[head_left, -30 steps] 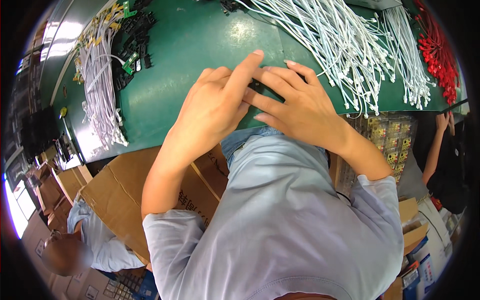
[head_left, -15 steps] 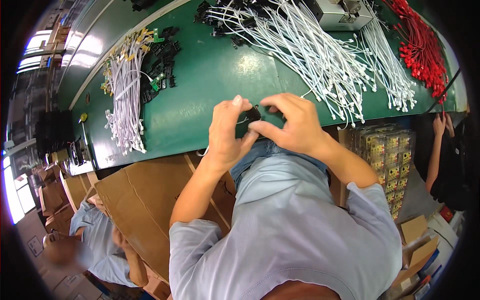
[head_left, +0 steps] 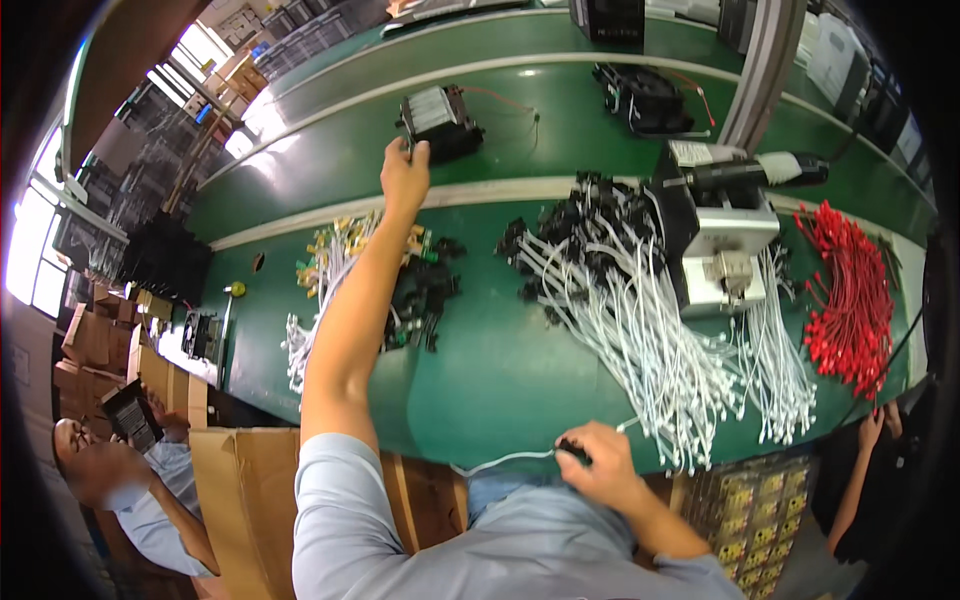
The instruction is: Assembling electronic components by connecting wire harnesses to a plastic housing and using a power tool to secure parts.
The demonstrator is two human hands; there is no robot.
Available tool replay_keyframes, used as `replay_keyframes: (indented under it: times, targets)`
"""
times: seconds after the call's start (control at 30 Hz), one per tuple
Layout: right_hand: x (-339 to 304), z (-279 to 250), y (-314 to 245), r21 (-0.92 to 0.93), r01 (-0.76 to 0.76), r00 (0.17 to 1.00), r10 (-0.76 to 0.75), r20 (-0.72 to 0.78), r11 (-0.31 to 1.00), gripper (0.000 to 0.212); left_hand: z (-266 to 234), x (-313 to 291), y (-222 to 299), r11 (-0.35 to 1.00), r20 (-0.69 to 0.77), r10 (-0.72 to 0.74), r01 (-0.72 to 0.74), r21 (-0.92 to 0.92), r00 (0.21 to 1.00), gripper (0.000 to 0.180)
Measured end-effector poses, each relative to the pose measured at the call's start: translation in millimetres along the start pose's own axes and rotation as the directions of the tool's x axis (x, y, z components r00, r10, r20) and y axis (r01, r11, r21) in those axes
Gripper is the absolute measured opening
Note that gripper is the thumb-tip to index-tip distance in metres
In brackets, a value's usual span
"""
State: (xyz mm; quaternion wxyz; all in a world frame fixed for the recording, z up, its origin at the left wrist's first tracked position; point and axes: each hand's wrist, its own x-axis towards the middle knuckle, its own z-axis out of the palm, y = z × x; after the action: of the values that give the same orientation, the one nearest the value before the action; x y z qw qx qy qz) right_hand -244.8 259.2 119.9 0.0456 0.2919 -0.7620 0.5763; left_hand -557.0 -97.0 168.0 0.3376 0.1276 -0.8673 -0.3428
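My left hand (head_left: 405, 185) is stretched far out over the bench, with thumb and fingers closed on the near left corner of a black unit with a silver finned block (head_left: 432, 112). A thin red lead trails from that unit to the right. Close to my body, at the bench's front edge, my right hand (head_left: 608, 468) pinches a small black plastic part (head_left: 573, 452). From this part a white cable (head_left: 505, 460) runs left along the edge.
White cable bundles (head_left: 650, 350), red leads (head_left: 850, 310) and a metal machine (head_left: 725, 250) occupy the right. Beneath my left forearm lie white cables with small boards (head_left: 335, 250) and black clips (head_left: 425, 290). Another black unit (head_left: 645, 100) sits farther back. People are at both sides.
My hands have parted: the left went from the small black part to the far unit, while the right keeps the part near the edge. The view has tilted up toward the back.
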Motion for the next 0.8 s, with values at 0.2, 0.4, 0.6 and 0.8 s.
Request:
replay_keyframes:
  times: [0.2, 0.4, 0.6, 0.8]
  targets:
    - [8.5, -6.5, -11.0, 0.072, -0.096, 0.990, 0.103, -0.093, 0.993, 0.031, 57.1, 95.6, -47.0, 0.628, 0.320, -0.648, 0.723, -0.287, 0.691, 0.067]
    - [7.4, -22.1, 0.0, 0.355, -0.129, 0.980, 0.173, -0.097, 0.926, 0.036, 66.9, 123.0, -28.8, 0.273, 0.715, -0.536, 0.893, -0.357, 0.449, 0.098]
    - [-6.2, -27.0, 6.3, 0.931, -0.227, 0.932, 0.340, 0.123, 0.285, 0.025, 74.8, 143.2, -29.4, 0.356, 0.721, -0.627, 0.932, -0.070, 0.294, 0.100]
    - [-17.4, -37.2, -5.3, 0.967, -0.252, 0.879, 0.411, 0.244, -0.037, 0.039, 95.5, 137.7, -49.4, 0.269, 0.818, -0.351, 0.886, -0.378, 0.456, 0.054]
